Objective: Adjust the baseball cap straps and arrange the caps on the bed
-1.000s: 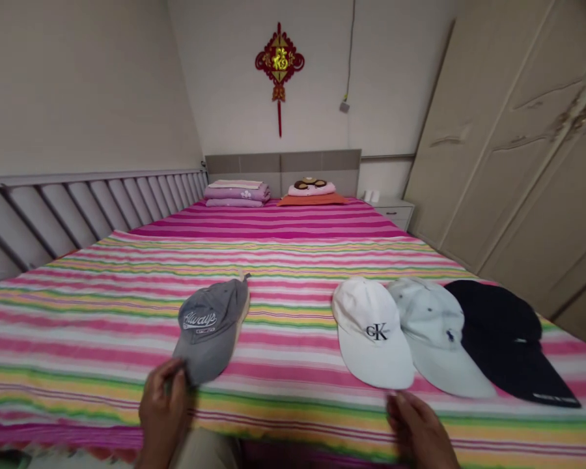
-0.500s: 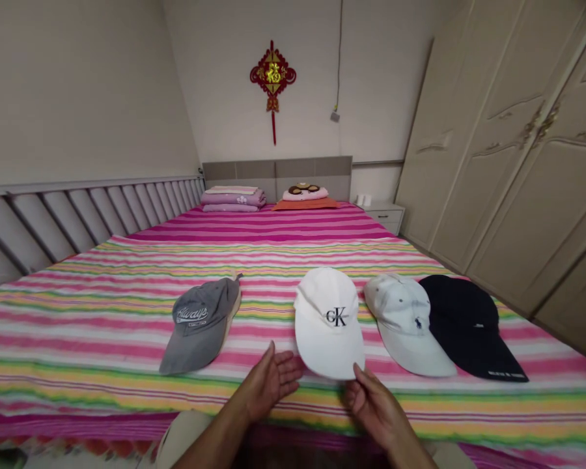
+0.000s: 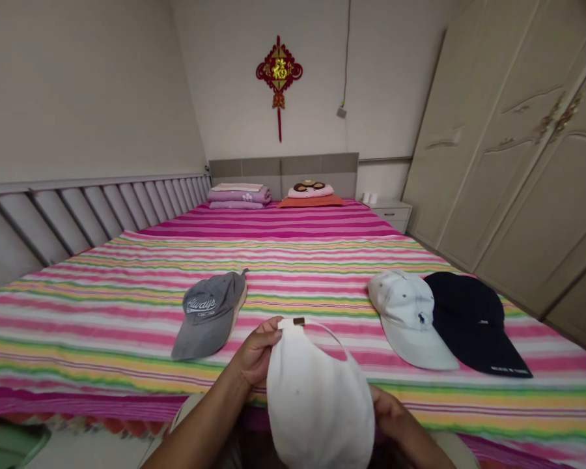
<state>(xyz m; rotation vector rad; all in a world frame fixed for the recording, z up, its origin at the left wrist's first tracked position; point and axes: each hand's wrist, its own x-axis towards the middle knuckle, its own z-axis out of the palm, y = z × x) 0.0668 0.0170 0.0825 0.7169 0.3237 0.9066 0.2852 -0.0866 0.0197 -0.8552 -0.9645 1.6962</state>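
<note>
A white baseball cap is held up off the bed, its back strap and metal buckle facing away from me. My left hand pinches the cap's back edge beside the buckle. On the other side my right hand grips the cap low down, its fingertips partly hidden behind the crown. To the left lies a grey cap with white lettering. On the right a pale cap with a small dark horse emblem overlaps a black cap.
The caps lie on a striped bedspread. Folded purple bedding and a pink pillow are at the headboard. A metal railing runs along the left; a wardrobe stands to the right, beside a nightstand.
The white cap has been lifted from the bed, brought toward me and turned so its back strap shows. My left hand, open before, now grips it; my right hand still holds it.
</note>
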